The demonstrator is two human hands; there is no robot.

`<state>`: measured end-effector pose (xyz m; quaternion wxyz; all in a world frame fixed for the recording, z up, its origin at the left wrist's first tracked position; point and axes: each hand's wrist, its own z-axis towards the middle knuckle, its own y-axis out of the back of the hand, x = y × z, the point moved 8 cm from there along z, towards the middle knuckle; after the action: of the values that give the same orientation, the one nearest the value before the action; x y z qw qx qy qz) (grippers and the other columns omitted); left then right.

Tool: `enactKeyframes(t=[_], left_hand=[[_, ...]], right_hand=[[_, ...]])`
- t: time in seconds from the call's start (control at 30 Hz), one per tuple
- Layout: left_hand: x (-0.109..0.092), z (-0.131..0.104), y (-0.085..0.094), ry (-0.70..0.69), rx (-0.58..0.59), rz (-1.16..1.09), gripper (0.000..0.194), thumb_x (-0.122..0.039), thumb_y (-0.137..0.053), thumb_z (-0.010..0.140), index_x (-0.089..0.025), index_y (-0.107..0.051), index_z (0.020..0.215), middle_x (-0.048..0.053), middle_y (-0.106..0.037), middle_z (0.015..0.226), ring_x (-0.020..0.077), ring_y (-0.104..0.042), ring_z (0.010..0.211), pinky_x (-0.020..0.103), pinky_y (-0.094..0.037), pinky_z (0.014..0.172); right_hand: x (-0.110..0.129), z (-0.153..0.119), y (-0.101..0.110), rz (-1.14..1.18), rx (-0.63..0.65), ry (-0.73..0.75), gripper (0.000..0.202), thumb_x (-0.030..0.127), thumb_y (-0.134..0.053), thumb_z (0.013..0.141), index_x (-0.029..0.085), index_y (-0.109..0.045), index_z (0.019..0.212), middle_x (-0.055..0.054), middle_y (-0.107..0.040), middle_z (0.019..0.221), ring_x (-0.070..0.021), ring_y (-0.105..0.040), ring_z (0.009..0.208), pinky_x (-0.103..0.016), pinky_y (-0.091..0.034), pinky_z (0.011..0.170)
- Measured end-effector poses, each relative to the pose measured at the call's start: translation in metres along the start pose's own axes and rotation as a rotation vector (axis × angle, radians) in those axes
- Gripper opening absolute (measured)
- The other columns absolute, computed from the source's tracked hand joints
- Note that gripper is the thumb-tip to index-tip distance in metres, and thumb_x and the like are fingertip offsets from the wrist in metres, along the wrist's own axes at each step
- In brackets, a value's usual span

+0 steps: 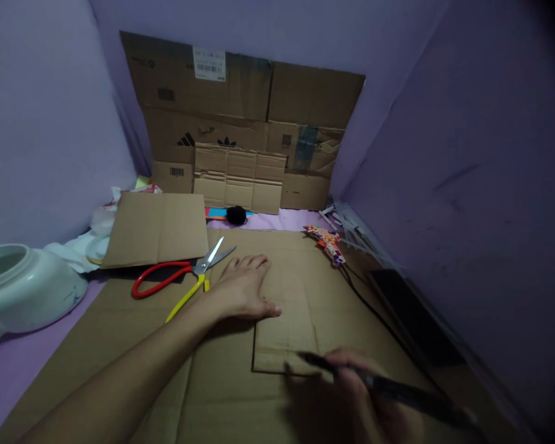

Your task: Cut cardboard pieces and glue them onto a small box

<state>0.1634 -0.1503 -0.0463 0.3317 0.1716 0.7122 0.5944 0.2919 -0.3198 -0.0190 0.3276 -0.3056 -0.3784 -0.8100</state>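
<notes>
My left hand (245,287) lies flat with its fingers stretched out, pressing on the left side of a small cut cardboard piece (282,342). That piece rests on a large cardboard sheet (231,394). In my right hand (361,394) is a dark pen (411,391), its tip hovering at or just over the piece's lower right part; contact cannot be made out, and the hand is blurred. Just left of my left hand are scissors (198,271) with red and yellow handles, blades spread. A yellow stick-like object (206,285) lies beside them.
A patterned glue gun (328,243) with a black cord lies at the right, near a dark flat slab (411,317). A white ceramic pot (32,296) stands left. Folded cardboard (161,225) sits behind the scissors; more cardboard (240,92) leans on the wall.
</notes>
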Motion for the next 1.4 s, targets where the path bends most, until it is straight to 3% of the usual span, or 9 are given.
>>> enactKeyframes(t=[0.1, 0.23, 0.37, 0.63, 0.9, 1.27, 1.4], left_hand=[[0.0, 0.0, 0.001, 0.0, -0.01, 0.011, 0.094, -0.068, -0.057, 0.063, -0.014, -0.037, 0.137, 0.013, -0.033, 0.147, 0.0314, -0.031, 0.132, 0.049, -0.025, 0.107], [0.001, 0.001, 0.0, 0.001, -0.017, 0.023, 0.096, -0.07, -0.055, 0.063, -0.014, -0.036, 0.138, 0.014, -0.034, 0.147, 0.0322, -0.031, 0.132, 0.049, -0.025, 0.107], [0.002, 0.002, -0.001, -0.002, -0.023, 0.024, 0.097, -0.071, -0.055, 0.062, -0.015, -0.035, 0.139, 0.014, -0.035, 0.146, 0.0312, -0.032, 0.132, 0.048, -0.024, 0.108], [0.001, 0.001, 0.0, 0.0, -0.02, -0.005, 0.095, -0.069, -0.055, 0.063, -0.016, -0.034, 0.138, 0.013, -0.033, 0.147, 0.0305, -0.03, 0.133, 0.048, -0.023, 0.108], [0.001, 0.001, -0.002, -0.012, -0.006, -0.018, 0.094, -0.07, -0.054, 0.064, -0.014, -0.035, 0.138, 0.013, -0.031, 0.148, 0.0316, -0.029, 0.133, 0.048, -0.023, 0.108], [-0.004, -0.001, 0.002, -0.011, 0.02, -0.014, 0.078, -0.051, -0.053, 0.073, -0.012, -0.034, 0.138, 0.014, -0.031, 0.148, 0.0319, -0.029, 0.133, 0.052, -0.022, 0.107], [-0.004, -0.002, 0.001, -0.006, 0.021, -0.018, 0.077, -0.049, -0.053, 0.073, -0.012, -0.033, 0.138, 0.014, -0.03, 0.148, 0.0322, -0.028, 0.133, 0.052, -0.022, 0.107]], right_hand=[[-0.015, 0.039, -0.01, -0.011, -0.011, -0.002, 0.016, 0.029, -0.052, 0.088, 0.025, -0.061, 0.101, -0.004, -0.067, 0.083, -0.0158, -0.063, 0.065, -0.024, -0.05, 0.055], [-0.037, 0.097, -0.041, -0.016, 0.028, -0.028, 0.024, 0.035, -0.049, 0.088, 0.02, -0.065, 0.098, -0.006, -0.069, 0.082, -0.0189, -0.064, 0.07, -0.03, -0.051, 0.061], [-0.046, 0.117, -0.065, -0.015, 0.056, -0.019, 0.028, 0.037, -0.047, 0.087, 0.018, -0.065, 0.097, -0.007, -0.07, 0.086, -0.0205, -0.065, 0.077, -0.032, -0.051, 0.068], [-0.059, 0.107, -0.069, -0.086, 0.073, -0.06, 0.034, 0.043, -0.044, 0.088, 0.018, -0.065, 0.098, -0.005, -0.07, 0.076, -0.0198, -0.063, 0.065, -0.03, -0.047, 0.059], [-0.048, 0.097, -0.067, -0.135, 0.105, -0.032, 0.029, 0.038, -0.044, 0.089, 0.018, -0.065, 0.094, -0.004, -0.069, 0.073, -0.0179, -0.061, 0.06, -0.028, -0.046, 0.057], [-0.006, 0.039, -0.04, -0.094, 0.177, 0.086, 0.017, 0.027, -0.048, 0.089, 0.022, -0.062, 0.095, -0.002, -0.07, 0.08, -0.0159, -0.067, 0.069, -0.023, -0.052, 0.061], [0.002, 0.001, -0.024, -0.068, 0.125, 0.066, 0.017, 0.034, -0.05, 0.089, 0.027, -0.064, 0.093, -0.001, -0.072, 0.075, -0.0169, -0.068, 0.064, -0.024, -0.052, 0.056]])
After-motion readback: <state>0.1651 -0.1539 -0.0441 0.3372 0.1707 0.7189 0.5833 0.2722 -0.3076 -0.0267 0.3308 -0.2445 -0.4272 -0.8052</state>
